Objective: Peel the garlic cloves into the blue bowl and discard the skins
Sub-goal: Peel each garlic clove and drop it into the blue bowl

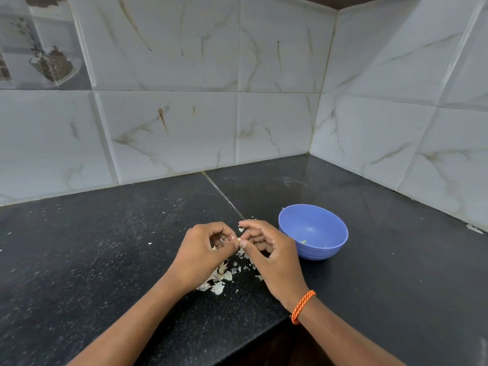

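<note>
garlic clove (238, 241) pinched between both hands (203, 253), axis unclear.

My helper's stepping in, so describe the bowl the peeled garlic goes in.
On the black counter, near the tiled corner, look just beside the right hand. The blue bowl stands there, the only dish, round and ribbed, clear of the white garlic skins.

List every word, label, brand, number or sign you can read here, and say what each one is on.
None: no readable text shows in this view.
Blue bowl: plain, no label or brand visible.
Orange wristband on the right wrist: braided cord, no lettering.
Picture tile at the top left of the wall: a printed image only, no words to make out.
Black counter and garlic skins: no markings.
</note>
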Available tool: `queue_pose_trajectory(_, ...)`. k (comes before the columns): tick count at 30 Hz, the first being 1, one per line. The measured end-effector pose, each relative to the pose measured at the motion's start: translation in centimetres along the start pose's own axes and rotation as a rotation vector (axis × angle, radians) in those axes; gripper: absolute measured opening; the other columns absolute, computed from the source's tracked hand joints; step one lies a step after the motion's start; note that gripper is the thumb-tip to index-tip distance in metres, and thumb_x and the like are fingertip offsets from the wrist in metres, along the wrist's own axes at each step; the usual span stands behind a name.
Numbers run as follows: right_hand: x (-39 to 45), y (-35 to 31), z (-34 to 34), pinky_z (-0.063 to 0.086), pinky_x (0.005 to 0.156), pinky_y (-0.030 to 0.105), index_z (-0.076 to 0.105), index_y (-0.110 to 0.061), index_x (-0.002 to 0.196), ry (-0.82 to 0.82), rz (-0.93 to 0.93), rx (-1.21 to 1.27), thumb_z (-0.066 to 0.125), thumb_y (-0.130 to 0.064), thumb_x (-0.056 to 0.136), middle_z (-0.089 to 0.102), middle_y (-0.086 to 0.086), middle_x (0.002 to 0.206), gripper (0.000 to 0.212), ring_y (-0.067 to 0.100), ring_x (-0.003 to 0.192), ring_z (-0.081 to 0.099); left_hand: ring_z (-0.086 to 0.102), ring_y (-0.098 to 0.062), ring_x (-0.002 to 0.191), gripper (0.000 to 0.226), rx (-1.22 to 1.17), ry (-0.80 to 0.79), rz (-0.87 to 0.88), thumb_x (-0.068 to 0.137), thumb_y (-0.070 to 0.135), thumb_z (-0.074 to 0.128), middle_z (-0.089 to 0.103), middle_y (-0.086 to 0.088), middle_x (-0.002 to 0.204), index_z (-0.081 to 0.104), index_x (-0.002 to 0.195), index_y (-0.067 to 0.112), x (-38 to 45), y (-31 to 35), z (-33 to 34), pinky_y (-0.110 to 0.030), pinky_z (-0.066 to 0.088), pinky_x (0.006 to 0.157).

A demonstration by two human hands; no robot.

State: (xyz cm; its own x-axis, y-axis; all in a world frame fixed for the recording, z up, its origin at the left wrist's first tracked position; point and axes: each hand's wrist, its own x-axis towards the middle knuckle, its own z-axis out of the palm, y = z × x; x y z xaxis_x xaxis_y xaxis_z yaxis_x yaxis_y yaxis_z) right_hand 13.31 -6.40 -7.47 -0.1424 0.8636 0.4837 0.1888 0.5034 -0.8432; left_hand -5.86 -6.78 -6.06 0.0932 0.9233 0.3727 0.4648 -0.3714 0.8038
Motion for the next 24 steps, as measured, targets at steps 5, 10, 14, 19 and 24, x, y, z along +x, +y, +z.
queue_pose_trajectory(5,0.0,0.0,0.1,0.064,0.088,0.035,0.072,-0.028,0.127,0.009,0.011,0.053,0.078,-0.010,0.095,0.077,-0.005,0.100,0.038,0.019,0.098,0.076,0.058,-0.004,0.065,0.014,0.016,0.007,0.004,0.093,0.025,0.083,0.071,0.006,0.074,0.077,0.081,0.028,0.0,0.1,-0.1,-0.019,0.048,0.065)
queue_pose_trajectory(10,0.0,-0.3,0.1,0.065,0.086,0.040,0.070,-0.028,0.123,0.042,0.018,0.099,0.079,-0.011,0.094,0.076,-0.002,0.098,0.036,0.022,0.095,0.076,0.054,-0.002,0.062,0.014,-0.050,0.001,-0.013,0.093,0.023,0.084,0.066,0.013,0.068,0.077,0.081,0.026,0.0,0.4,0.1,-0.019,0.046,0.062)
queue_pose_trajectory(14,-0.1,-0.6,0.1,0.064,0.087,0.038,0.069,-0.028,0.122,0.078,0.005,0.119,0.078,-0.007,0.094,0.076,-0.001,0.098,0.036,0.023,0.096,0.075,0.051,-0.004,0.062,0.014,-0.053,-0.005,-0.020,0.094,0.024,0.082,0.062,0.014,0.066,0.076,0.082,0.026,0.0,0.3,0.0,-0.024,0.044,0.063)
queue_pose_trajectory(19,-0.2,-0.9,0.1,0.064,0.087,0.036,0.067,-0.026,0.122,0.096,-0.003,0.130,0.078,-0.006,0.094,0.076,-0.001,0.098,0.035,0.022,0.096,0.076,0.052,-0.008,0.063,0.013,-0.006,0.002,-0.014,0.094,0.024,0.081,0.063,0.013,0.068,0.074,0.083,0.025,0.0,0.1,0.0,-0.030,0.045,0.065)
queue_pose_trajectory(24,-0.4,-1.1,0.0,0.064,0.086,0.035,0.066,-0.024,0.122,0.116,-0.015,0.139,0.077,-0.006,0.095,0.076,-0.001,0.099,0.034,0.024,0.095,0.076,0.055,-0.006,0.065,0.008,0.112,0.000,0.008,0.092,0.026,0.079,0.069,0.010,0.083,0.073,0.088,0.030,0.1,-0.4,-0.3,-0.040,0.053,0.070)
